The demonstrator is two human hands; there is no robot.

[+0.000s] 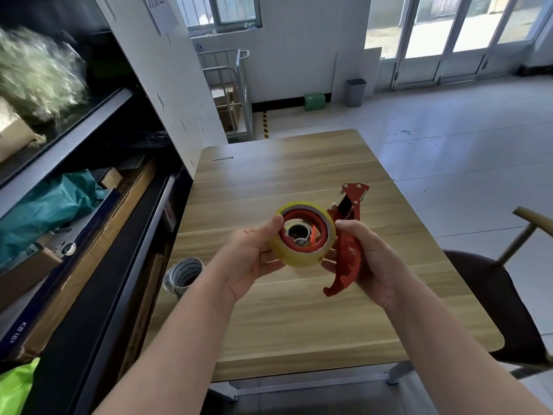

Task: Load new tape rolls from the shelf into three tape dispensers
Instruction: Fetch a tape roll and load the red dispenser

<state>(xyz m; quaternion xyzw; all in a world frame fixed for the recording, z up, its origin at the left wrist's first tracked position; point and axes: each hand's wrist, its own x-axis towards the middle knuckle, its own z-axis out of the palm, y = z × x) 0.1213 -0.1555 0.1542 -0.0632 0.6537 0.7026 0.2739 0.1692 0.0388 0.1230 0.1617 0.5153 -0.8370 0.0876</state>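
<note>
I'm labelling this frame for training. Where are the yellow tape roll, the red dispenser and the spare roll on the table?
yellow tape roll point(294, 257): head view, on its outer yellow band.
red dispenser point(348, 253): head view, on its curved handle.
spare roll point(185, 272): head view, on its upper rim.

Glossy translucent yellowish tape roll point(302, 239), red painted metal dispenser point(347, 250), smooth wood-grain table point(299, 163)

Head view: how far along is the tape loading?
Nothing looks finished. In hand: the left hand holds a yellow tape roll around the hub of a red dispenser, which the right hand grips by its handle; whether the roll is fully seated cannot be told. Left: only this dispenser is in view. A grey roll sits at the table edge.
</note>
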